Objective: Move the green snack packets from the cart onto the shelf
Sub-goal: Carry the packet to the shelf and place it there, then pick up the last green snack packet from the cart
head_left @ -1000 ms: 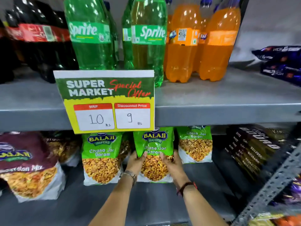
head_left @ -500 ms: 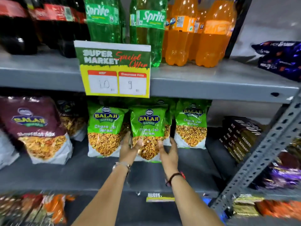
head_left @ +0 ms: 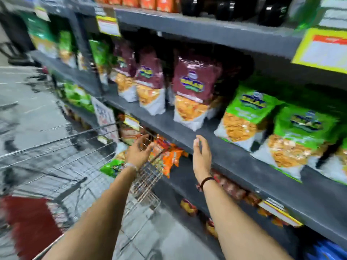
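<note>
The view is blurred by motion. Green snack packets (head_left: 247, 117) stand in a row on the grey shelf (head_left: 234, 158) at the right. A wire cart (head_left: 62, 147) is at the lower left, and a green packet (head_left: 112, 167) lies in it beside my left wrist. My left hand (head_left: 138, 152) is open over the cart's front edge, holding nothing. In front of the shelf's edge, my right hand (head_left: 201, 156) is open and empty, fingers pointing up.
Maroon snack packets (head_left: 193, 87) stand on the same shelf left of the green ones. Orange packets (head_left: 169, 156) fill the shelf below. A yellow price sign (head_left: 323, 51) hangs from the upper shelf, which holds dark bottles. A grey tiled floor lies at the left.
Both hands have let go of the green packet on the shelf and drawn back. My view has swung left and down, so the cart has come into sight under my left hand.
</note>
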{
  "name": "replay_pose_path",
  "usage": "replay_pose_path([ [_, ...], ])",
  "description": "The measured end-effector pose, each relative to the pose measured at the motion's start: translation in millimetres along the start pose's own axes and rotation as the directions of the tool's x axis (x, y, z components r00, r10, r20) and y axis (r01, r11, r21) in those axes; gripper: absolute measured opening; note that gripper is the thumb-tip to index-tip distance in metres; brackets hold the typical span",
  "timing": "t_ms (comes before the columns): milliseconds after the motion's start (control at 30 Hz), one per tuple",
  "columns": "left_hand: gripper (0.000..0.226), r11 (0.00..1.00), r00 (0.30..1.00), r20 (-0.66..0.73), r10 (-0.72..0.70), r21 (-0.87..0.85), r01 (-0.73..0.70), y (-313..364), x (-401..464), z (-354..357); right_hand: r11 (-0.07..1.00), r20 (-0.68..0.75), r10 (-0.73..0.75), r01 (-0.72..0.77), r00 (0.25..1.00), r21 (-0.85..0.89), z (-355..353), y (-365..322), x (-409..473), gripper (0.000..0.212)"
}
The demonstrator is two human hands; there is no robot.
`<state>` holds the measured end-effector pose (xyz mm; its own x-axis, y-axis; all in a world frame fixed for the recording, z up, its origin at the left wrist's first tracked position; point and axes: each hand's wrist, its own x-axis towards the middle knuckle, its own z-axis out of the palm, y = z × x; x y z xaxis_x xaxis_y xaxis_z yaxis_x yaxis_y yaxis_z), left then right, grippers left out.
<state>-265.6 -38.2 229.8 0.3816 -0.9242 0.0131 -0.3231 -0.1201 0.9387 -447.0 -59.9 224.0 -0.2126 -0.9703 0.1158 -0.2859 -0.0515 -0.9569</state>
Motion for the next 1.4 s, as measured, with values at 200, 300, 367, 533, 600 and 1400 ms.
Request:
replay_pose_path([
  [200,0.056,0.98,0.971,-0.13,-0.201,-0.03,0.199,-87.7,44.1,-71.6,0.997,0.292,0.066,-0.053,0.954,-0.054,136.1,5.9,15.8,0.035],
  [300,0.057,0.95,0.94,-0.138,-0.313,-0.042,0.31,-136.1,81.1,-95.3,0.985,0.447,0.129,-0.061,0.885,-0.164,207.0,13.4,30.9,0.038],
  [367,0.058,0.923,0.915,-0.123,-0.385,-0.065,0.38,-170.9,106.3,-109.1,0.96,0.529,0.155,0.0,0.835,-0.281,251.1,21.6,41.5,0.042],
  [533,0.074,0.848,0.849,-0.083,-0.521,0.059,0.526,-245.8,145.7,-119.7,0.711,0.749,0.189,0.437,0.636,-0.551,327.1,61.1,60.4,0.056],
  [600,0.08,0.833,0.834,-0.101,-0.542,0.064,0.549,-269.5,157.2,-114.2,0.582,0.817,0.21,0.603,0.537,-0.546,348.7,77.2,65.4,0.063],
  [1400,0.069,0.756,0.688,-0.329,-0.647,-0.397,0.521,-364.2,196.5,-63.0,0.058,0.923,0.217,0.94,0.316,-0.336,435.3,177.5,109.9,0.049],
])
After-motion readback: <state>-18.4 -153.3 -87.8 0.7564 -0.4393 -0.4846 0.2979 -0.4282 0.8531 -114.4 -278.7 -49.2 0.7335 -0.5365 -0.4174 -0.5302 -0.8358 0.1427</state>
